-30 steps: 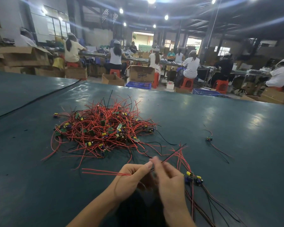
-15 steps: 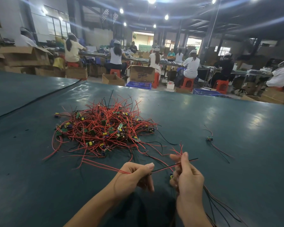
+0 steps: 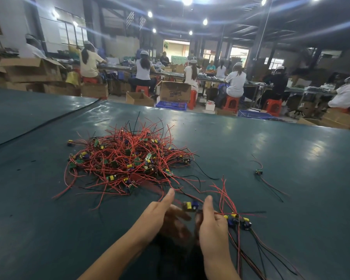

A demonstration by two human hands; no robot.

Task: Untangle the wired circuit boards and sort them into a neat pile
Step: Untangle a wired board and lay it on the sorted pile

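The tabletop (image 3: 271, 142) has a dark green, glossy cover. A big tangle (image 3: 129, 160) of boards with red and black wires lies left of its middle. A lone board (image 3: 259, 171) with its wires lies well apart, toward the right edge. A small bunch (image 3: 237, 220) of boards lies by the near edge, its wires trailing toward that edge. A black line (image 3: 49, 122) slants across the far left corner.

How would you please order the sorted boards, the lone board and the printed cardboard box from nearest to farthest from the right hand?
1. sorted boards, just right of the right hand.
2. lone board, farther out on the right of the table.
3. cardboard box, on the floor beyond the table.
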